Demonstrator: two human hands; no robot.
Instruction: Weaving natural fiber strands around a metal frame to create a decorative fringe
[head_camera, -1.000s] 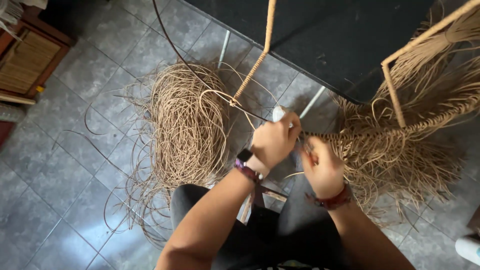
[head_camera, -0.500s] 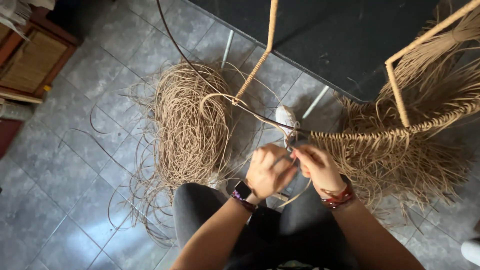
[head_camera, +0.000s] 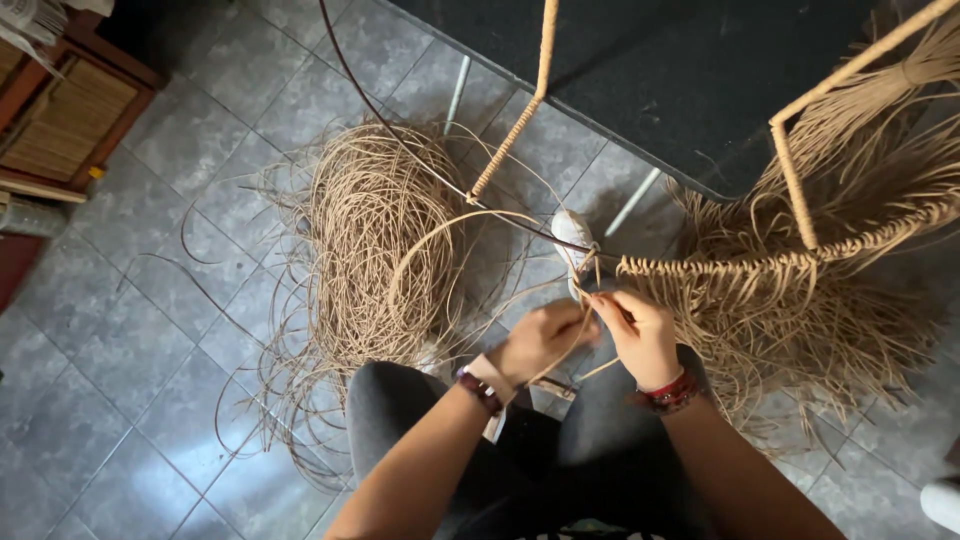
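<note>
1. The left hand (head_camera: 540, 340) was closed narrowly around a thin cane strand (head_camera: 575, 310), pinching it just beside the right hand.
2. The right hand (head_camera: 640, 335) gripped the same strand with bent fingers, close below the metal frame bar (head_camera: 700, 265).
3. Both hands met at the left end of the woven edge, where wrapped cane covered the bar and loose strands hung down in a thick fringe (head_camera: 800, 340) to the right.
4. A large coil of cane (head_camera: 375, 240) lay on the grey tiled floor (head_camera: 150, 380) to the left, well apart from the hands.
5. A cane-wrapped rod (head_camera: 525, 100) rose at the far side, ahead of a dark mat (head_camera: 660, 70).
6. A wooden cabinet (head_camera: 70, 120) stood at far left.
</note>
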